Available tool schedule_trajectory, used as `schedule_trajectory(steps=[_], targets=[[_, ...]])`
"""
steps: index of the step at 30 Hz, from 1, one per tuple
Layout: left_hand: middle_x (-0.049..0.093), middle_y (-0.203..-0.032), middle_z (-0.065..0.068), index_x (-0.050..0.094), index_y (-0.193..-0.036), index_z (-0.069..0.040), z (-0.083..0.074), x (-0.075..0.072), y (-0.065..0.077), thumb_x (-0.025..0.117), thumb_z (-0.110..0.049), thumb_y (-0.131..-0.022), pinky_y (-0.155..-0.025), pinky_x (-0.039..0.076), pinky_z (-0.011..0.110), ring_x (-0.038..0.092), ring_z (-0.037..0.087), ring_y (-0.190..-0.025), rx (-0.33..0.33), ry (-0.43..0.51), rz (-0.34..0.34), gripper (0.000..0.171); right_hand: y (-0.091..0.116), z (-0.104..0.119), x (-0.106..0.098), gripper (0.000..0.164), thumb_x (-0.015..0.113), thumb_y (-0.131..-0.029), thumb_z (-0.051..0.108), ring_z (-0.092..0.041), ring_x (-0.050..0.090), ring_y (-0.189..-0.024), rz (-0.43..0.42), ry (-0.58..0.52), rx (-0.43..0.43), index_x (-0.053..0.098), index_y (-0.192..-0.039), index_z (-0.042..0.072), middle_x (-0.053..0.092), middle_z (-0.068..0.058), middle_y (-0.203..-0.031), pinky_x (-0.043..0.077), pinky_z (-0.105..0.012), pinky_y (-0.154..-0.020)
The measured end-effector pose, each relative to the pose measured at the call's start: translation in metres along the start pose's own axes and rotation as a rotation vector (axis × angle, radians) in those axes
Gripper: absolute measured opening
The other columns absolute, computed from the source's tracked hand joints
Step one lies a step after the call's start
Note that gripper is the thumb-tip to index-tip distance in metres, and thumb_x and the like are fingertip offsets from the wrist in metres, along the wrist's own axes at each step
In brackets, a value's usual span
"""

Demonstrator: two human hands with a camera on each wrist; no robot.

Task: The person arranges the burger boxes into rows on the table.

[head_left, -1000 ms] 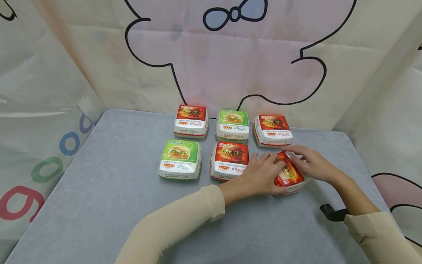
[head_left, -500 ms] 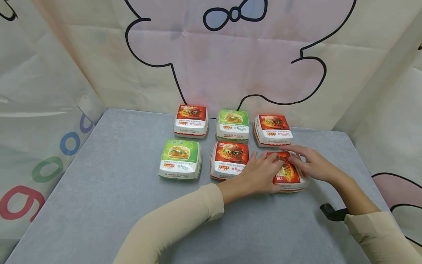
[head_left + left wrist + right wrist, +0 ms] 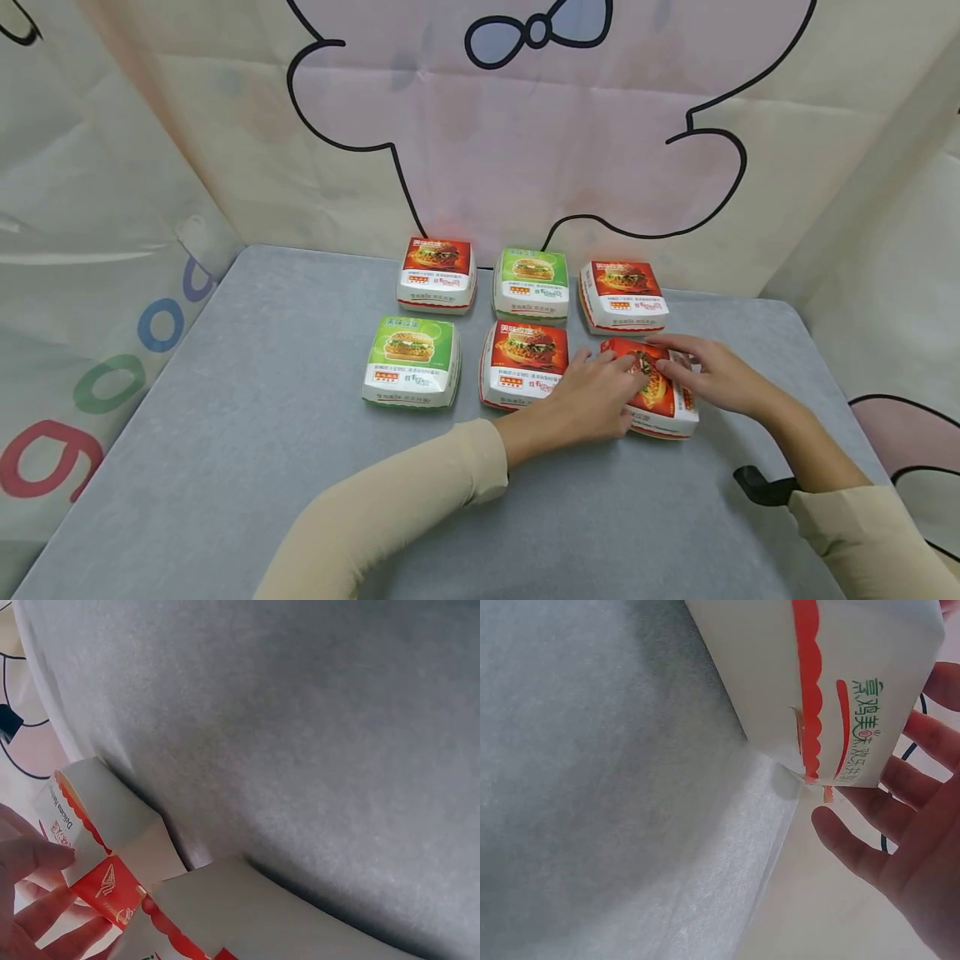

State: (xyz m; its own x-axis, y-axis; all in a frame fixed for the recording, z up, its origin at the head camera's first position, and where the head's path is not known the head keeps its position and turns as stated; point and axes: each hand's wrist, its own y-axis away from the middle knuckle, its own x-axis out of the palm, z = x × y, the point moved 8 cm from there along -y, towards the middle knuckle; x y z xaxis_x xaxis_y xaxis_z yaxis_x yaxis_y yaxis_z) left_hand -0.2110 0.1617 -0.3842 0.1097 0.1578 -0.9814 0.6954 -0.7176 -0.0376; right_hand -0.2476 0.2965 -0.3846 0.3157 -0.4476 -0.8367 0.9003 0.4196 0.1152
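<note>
A red-topped burger box (image 3: 656, 392) sits at the front right of the group on the grey table, its printed white strip turned to the right. My left hand (image 3: 592, 396) holds its left side, fingers over the lid. My right hand (image 3: 712, 372) holds the far right corner, thumb on the lid and a finger behind. In the left wrist view, fingers (image 3: 45, 859) lie by the box's red corner panel (image 3: 109, 891). In the right wrist view, fingers (image 3: 930, 780) touch the box's white side (image 3: 870, 645). Its left part is hidden by my left hand.
Just left stands another red burger box (image 3: 527, 350), partly behind my left hand, then a green one (image 3: 410, 346). Behind them are a red box (image 3: 437, 258), a green box (image 3: 532, 268) and a red box (image 3: 622, 279). A printed cloth backdrop (image 3: 480, 150) rises behind the grey table (image 3: 262, 400).
The front-right red burger box has turned between my hands and shifted slightly left. Both hands have stayed on it, moving little. The other boxes have stayed in place.
</note>
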Motion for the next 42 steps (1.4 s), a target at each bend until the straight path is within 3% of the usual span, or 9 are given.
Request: schedule_trajectory(steps=[11,18,27,32,37,42], targets=[[0.057,-0.137,-0.008,0.06,-0.138,-0.03,0.003,-0.003,0.0,0.069,-0.029,-0.091,-0.1,0.043,0.04,0.055,0.013,-0.119,0.013,-0.023,0.002,0.047,-0.001,-0.001,-0.004,0.051,0.062,-0.098,0.024,-0.036,0.058,-0.107,-0.046,0.03,-0.007,0.052,-0.141,-0.002,0.058,-0.026,-0.132,0.052,-0.055,-0.085],[0.057,-0.14,-0.006,0.059,-0.14,-0.028,0.008,-0.003,-0.002,0.068,-0.022,-0.094,-0.095,0.047,0.036,0.058,0.011,-0.118,0.024,0.037,0.021,0.047,-0.001,0.003,0.0,0.055,0.061,-0.099,0.023,-0.039,0.056,-0.117,-0.031,0.002,-0.03,0.045,-0.149,0.006,0.051,-0.025,-0.142,0.051,-0.057,-0.088],[0.063,-0.126,-0.004,0.061,-0.136,-0.025,0.012,-0.009,-0.001,0.066,-0.019,-0.094,-0.079,0.05,0.032,0.062,0.013,-0.101,0.011,0.059,-0.064,0.043,-0.002,0.002,0.002,0.059,0.061,-0.099,0.028,-0.038,0.059,-0.111,-0.025,0.003,0.016,0.042,-0.15,0.006,0.05,-0.024,-0.142,0.052,-0.054,-0.085],[0.061,-0.127,-0.004,0.058,-0.138,-0.026,0.013,-0.009,-0.002,0.063,-0.037,-0.095,-0.083,0.05,0.033,0.06,0.013,-0.106,-0.016,0.04,-0.082,0.045,-0.001,0.0,0.0,0.061,0.062,-0.099,0.031,-0.036,0.06,-0.106,-0.033,0.021,0.038,0.042,-0.149,0.005,0.051,-0.024,-0.139,0.053,-0.042,-0.076],[0.056,-0.135,-0.003,0.052,-0.143,-0.028,0.012,-0.006,-0.001,0.062,-0.064,-0.088,-0.093,0.046,0.038,0.055,0.014,-0.118,-0.029,-0.006,-0.058,0.066,-0.001,-0.003,0.0,0.065,0.064,-0.098,0.034,-0.031,0.062,-0.1,-0.031,0.033,0.069,0.04,-0.15,0.004,0.052,-0.024,-0.138,0.053,-0.034,-0.07],[0.055,-0.134,-0.004,0.05,-0.145,-0.029,0.01,-0.006,0.001,0.06,-0.072,-0.084,-0.094,0.045,0.037,0.052,0.015,-0.12,-0.015,-0.041,-0.066,0.075,-0.001,-0.006,0.0,0.069,0.065,-0.096,0.037,-0.025,0.062,-0.092,-0.031,0.034,0.102,0.039,-0.151,0.005,0.054,-0.023,-0.134,0.053,-0.029,-0.064]])
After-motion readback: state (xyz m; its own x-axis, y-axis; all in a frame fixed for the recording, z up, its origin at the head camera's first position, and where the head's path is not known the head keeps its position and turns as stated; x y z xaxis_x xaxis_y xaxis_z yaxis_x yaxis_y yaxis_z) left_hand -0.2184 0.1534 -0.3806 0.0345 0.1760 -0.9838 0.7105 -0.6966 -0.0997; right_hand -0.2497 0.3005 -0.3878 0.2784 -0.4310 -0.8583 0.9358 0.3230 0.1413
